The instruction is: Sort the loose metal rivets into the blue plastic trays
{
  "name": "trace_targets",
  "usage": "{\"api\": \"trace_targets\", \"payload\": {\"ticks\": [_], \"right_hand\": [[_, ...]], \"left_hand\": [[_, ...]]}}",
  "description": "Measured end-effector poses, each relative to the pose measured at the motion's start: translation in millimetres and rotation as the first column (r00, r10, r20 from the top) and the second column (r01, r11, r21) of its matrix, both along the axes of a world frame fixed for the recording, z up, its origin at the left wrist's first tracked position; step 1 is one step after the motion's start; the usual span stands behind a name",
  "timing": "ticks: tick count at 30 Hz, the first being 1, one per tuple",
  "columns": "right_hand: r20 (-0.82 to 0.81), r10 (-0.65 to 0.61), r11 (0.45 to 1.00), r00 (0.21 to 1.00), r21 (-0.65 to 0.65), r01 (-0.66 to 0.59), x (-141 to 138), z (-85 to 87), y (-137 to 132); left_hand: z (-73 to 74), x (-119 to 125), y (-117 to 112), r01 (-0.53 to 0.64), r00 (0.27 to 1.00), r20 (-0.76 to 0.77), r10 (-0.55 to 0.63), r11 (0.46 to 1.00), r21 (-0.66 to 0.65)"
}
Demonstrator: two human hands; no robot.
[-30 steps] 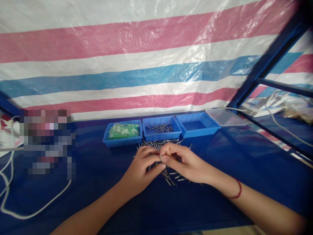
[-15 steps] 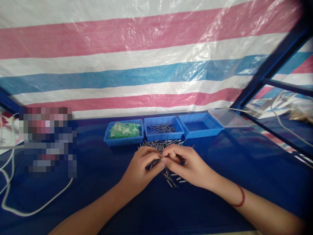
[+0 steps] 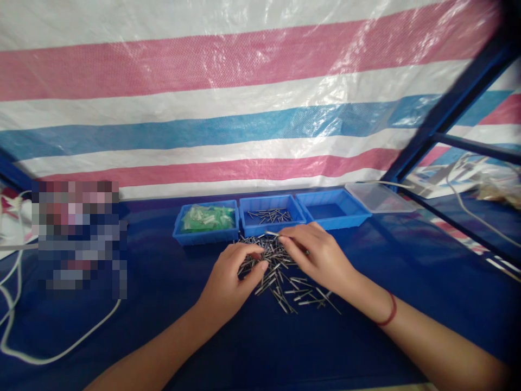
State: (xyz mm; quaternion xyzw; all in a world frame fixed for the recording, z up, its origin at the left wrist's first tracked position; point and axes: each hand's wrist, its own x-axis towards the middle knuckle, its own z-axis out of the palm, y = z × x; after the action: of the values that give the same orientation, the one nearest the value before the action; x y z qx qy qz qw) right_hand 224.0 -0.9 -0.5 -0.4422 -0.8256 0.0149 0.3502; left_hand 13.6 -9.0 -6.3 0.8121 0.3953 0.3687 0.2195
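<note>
A loose heap of silvery blind rivets [image 3: 275, 258] lies on the blue table, thin stems pointing every way. Between the thumb and fingers of my right hand [image 3: 315, 251] is one blind rivet [image 3: 272, 234], its end sticking out to the left above the heap, near the middle bin. My left hand [image 3: 234, 271] hovers at the heap's left side, thumb and index finger apart with nothing seen between them. Its other fingers are partly hidden. Behind the heap, the middle blue bin [image 3: 301, 220] contains several similar rivets.
A left blue bin [image 3: 205, 237] holds green and clear plastic packets [image 3: 207, 217]. The right blue bin [image 3: 340, 221] stands beside a clear plastic lid [image 3: 380, 198]. A white cable [image 3: 40, 359] curls over the table [image 3: 260, 347] at left. A striped sheet [image 3: 228, 125] hangs behind.
My hands were together at the fingertips over the heap. The right one has moved away, up and to the right, with a rivet; the left has come open, staying nearly in place.
</note>
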Motion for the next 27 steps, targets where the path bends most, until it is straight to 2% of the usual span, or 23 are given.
{"api": "trace_targets", "payload": {"ticks": [3,5,7,9,11,15,19,27], "right_hand": [[0.05,-0.24,0.97,0.97,0.042,0.238,11.1,-0.7,14.6],[0.097,-0.287,0.958,0.953,0.012,0.287,19.6,3.2,19.4],[0.112,-0.179,0.98,0.978,-0.074,0.187,27.7,10.7,17.8],[0.129,0.002,0.981,0.992,-0.192,0.023,34.2,19.6,11.7],[0.162,0.146,0.948,0.976,-0.304,-0.092,38.4,26.1,5.0],[0.213,0.296,0.87,0.931,-0.463,-0.171,38.2,24.7,-1.3],[0.282,0.35,0.823,0.893,-0.548,-0.149,29.5,15.1,-4.0],[0.364,0.26,0.831,0.894,-0.556,-0.015,20.3,10.5,-11.9]], "left_hand": [[-0.4,-0.7,-0.6,0.04,0.998,-0.043,-0.04,0.999,0.003],[-0.8,-1.1,-0.1,0.073,0.994,-0.084,-0.071,0.997,0.017],[-1.2,-1.7,1.2,0.108,0.986,-0.128,-0.103,0.993,0.035],[-1.7,-2.6,3.0,0.136,0.977,-0.169,-0.127,0.989,0.048],[-2.1,-3.9,5.2,0.149,0.971,-0.197,-0.134,0.987,0.059],[-2.7,-6.0,9.4,0.139,0.966,-0.228,-0.12,0.988,0.069],[-3.5,-4.8,12.3,0.151,0.956,-0.263,-0.13,0.987,0.062],[-5.6,-1.6,13.7,0.195,0.939,-0.298,-0.172,0.98,0.05]]}}
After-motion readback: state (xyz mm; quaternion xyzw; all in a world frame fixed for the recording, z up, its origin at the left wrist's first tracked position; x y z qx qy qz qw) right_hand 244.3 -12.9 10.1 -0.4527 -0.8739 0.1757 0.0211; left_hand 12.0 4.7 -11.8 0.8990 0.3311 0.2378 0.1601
